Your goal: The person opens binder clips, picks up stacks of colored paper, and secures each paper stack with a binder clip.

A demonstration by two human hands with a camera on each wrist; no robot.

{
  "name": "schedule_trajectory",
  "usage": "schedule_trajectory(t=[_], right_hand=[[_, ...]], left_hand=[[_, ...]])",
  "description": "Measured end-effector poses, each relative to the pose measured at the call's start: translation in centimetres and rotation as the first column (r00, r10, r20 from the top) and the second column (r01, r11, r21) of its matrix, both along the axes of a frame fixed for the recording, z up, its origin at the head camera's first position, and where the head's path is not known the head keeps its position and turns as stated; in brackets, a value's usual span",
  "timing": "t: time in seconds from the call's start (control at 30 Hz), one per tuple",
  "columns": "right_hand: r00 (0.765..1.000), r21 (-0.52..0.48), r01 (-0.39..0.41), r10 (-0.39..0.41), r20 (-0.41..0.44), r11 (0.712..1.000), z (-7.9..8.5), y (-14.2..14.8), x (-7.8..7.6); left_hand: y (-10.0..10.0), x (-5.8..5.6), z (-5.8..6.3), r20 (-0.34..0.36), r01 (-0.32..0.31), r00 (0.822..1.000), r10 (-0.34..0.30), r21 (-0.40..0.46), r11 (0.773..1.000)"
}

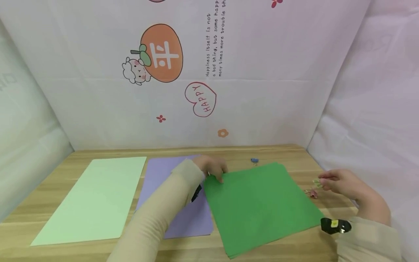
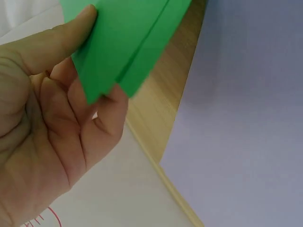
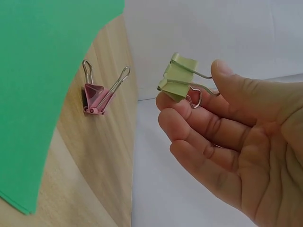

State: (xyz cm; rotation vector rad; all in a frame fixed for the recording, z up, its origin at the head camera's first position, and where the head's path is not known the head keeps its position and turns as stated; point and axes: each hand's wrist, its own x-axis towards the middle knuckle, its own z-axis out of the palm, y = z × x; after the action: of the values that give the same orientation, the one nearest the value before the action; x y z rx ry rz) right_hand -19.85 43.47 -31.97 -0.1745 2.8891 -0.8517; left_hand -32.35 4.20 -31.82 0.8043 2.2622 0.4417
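Note:
My left hand [image 1: 214, 166] pinches the far left corner of a stack of green paper [image 1: 262, 207], thumb on top and fingers beneath. In the left wrist view, the sheets [image 2: 125, 38] are slightly fanned at that corner. To the right of the stack, my right hand [image 1: 343, 183] holds a light green binder clip [image 3: 180, 75] by its wire handles, between thumb and fingers. A pink binder clip [image 3: 98, 98] stands on the table close to the green paper's right edge, handles spread.
A blue binder clip [image 1: 254, 160] lies behind the green stack. Purple paper [image 1: 188, 220] lies left of it, partly under my left arm, and pale green paper [image 1: 91, 200] lies farther left. White printed cloth [image 1: 262, 91] walls the wooden table at the back and sides.

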Motion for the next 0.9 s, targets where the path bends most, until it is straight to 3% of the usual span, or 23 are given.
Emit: schedule_trajectory(t=[0.1, 0.23, 0.4, 0.9], right_hand=[[1.000, -0.023, 0.005, -0.005, 0.008, 1.000, 0.1, -0.1, -0.1], [1.000, -0.057, 0.011, -0.011, 0.017, 0.998, 0.1, -0.2, -0.2], [1.000, -0.072, 0.014, -0.013, 0.014, 0.997, 0.1, -0.2, 0.0], [0.998, -0.045, 0.010, -0.013, -0.060, 0.999, 0.2, -0.4, 0.2]], left_hand=[[-0.5, -0.2, -0.1, 0.076, -0.020, 0.997, 0.016, 0.053, 0.998], [-1.3, -0.4, -0.3, 0.107, -0.019, 0.994, 0.009, 0.101, 0.995], [-2.4, -0.3, -0.4, 0.078, 0.013, 0.997, -0.024, 0.130, 0.991], [-4.9, 0.7, 0.6, -0.115, -0.005, 0.993, 0.030, 0.206, 0.978]])
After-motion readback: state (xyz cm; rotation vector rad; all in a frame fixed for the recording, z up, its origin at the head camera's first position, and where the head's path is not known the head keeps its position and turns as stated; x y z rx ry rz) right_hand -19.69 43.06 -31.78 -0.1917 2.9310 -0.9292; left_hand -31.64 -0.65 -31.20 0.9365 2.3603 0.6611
